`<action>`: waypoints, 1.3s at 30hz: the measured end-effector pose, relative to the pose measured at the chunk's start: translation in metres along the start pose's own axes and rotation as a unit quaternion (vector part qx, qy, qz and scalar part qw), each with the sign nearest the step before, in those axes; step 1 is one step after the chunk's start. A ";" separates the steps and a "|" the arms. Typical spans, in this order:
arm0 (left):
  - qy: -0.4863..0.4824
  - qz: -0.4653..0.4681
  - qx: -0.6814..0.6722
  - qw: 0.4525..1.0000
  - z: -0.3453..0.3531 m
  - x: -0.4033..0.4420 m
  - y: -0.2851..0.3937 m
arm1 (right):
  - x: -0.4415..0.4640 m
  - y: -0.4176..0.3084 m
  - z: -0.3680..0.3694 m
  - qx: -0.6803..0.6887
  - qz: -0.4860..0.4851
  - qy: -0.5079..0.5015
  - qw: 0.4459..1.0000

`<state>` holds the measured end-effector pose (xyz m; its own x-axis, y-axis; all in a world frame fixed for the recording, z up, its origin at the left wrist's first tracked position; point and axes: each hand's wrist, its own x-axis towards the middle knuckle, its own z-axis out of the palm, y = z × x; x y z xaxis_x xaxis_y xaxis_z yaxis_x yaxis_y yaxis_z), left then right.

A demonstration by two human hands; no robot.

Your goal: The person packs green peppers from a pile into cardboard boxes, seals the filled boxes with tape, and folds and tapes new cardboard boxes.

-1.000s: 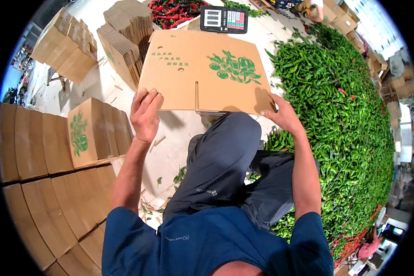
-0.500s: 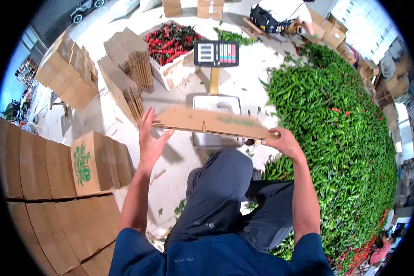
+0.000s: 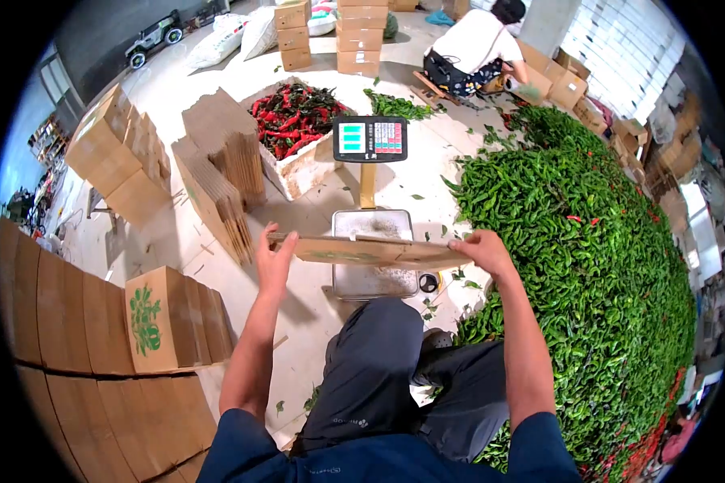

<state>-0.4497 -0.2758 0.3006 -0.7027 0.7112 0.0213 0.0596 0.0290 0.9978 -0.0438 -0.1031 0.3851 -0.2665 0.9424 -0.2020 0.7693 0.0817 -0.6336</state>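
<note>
A flattened cardboard box (image 3: 370,251) is held level above the scale's metal platform (image 3: 374,282), seen nearly edge-on. My left hand (image 3: 275,256) pinches its left end between thumb and fingers. At the right end, my right hand (image 3: 485,251) grips the cardboard the same way. Behind the box rises the scale's display (image 3: 370,138) on a yellow post, its screen lit. Part of the platform is hidden under the cardboard.
Folded cardboard (image 3: 217,177) stands at the left, near a crate of red peppers (image 3: 294,121). Closed boxes (image 3: 149,318) line the lower left. Green peppers (image 3: 572,266) heap on the right. A person (image 3: 475,48) crouches at the back.
The box, earlier held with its printed face up, has been tipped nearly edge-on and now shows another face. The view has shifted, showing more of the back, and the scale's screen is lit.
</note>
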 end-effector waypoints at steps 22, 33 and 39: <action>-0.190 -0.156 -0.035 0.969 0.077 0.060 0.018 | 0.098 -0.017 0.044 0.112 -0.153 0.168 0.967; -0.234 0.244 0.123 0.933 0.120 0.151 -0.028 | 0.080 -0.020 0.073 0.221 -0.078 0.234 0.944; -0.068 0.475 0.452 0.753 0.150 0.091 0.013 | 0.086 0.008 0.086 0.059 -0.176 0.216 0.959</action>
<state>-0.4061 -0.1052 0.3064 0.0355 0.7762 0.6295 0.9896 -0.1154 0.0864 -0.1106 -0.0491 0.2980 -0.2129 0.9116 0.3516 0.5976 0.4062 -0.6913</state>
